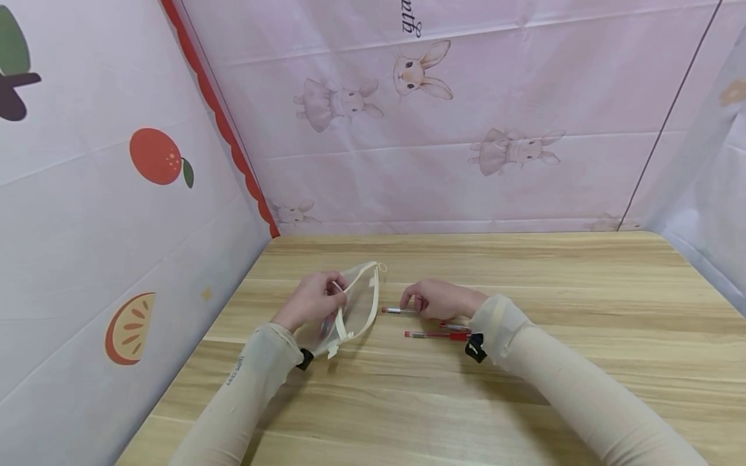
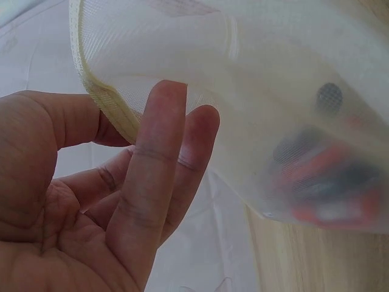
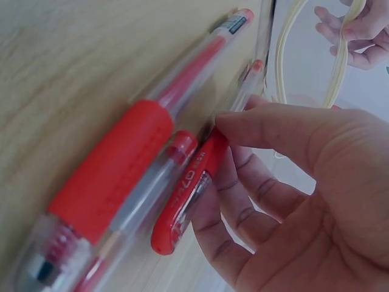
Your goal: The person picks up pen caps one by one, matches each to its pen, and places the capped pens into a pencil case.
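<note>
My left hand pinches the rim of a translucent mesh zip pouch with cream edging, its mouth gaping to the right. Through the mesh, blurred red and dark things show in the left wrist view. To the pouch's right, my right hand holds a red-capped gel pen between thumb and fingers, close to the tabletop. Beside it lie a clear pen with a red rubber grip and another clear pen, partly hidden behind that grip.
The wooden table runs under both arms. A printed cloth hangs behind it, and another cloth hangs along the left side. A ring-shaped zip pull sticks out at the pouch's far corner.
</note>
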{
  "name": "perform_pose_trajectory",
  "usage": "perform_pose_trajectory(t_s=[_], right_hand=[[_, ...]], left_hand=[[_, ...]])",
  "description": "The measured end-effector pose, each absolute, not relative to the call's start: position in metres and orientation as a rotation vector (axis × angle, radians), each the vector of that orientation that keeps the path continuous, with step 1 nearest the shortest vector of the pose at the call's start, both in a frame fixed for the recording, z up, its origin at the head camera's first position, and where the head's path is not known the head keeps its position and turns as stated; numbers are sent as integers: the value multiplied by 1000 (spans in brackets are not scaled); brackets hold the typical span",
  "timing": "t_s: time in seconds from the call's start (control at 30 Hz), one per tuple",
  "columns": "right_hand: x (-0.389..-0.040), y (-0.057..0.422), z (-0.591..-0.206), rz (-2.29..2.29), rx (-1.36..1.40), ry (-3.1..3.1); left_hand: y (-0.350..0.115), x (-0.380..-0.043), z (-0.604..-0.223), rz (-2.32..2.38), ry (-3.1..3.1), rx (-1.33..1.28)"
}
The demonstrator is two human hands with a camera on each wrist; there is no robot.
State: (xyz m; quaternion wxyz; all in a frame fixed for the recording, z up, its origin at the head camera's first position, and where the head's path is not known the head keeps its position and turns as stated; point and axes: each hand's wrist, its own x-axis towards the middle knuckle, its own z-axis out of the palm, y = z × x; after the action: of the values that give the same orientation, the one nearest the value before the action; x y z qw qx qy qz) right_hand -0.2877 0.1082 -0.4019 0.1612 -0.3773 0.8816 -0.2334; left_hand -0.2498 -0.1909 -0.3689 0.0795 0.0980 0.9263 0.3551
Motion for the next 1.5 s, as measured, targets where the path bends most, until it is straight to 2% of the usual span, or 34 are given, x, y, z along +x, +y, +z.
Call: perform_pose_trajectory(t_s=[0.53,1.03,1.5], right_hand=[[-292,121,-394,-773,-916,2544],[-294,127,-393,-969,-923,2541],[-292,127,-393,-1290,-611,2391]], left_hand=[[-190,-251,-367,1051,2788,282],[-189,-252,-370,1080,2794,289],[-189,-251,-370,1091,2808,302]])
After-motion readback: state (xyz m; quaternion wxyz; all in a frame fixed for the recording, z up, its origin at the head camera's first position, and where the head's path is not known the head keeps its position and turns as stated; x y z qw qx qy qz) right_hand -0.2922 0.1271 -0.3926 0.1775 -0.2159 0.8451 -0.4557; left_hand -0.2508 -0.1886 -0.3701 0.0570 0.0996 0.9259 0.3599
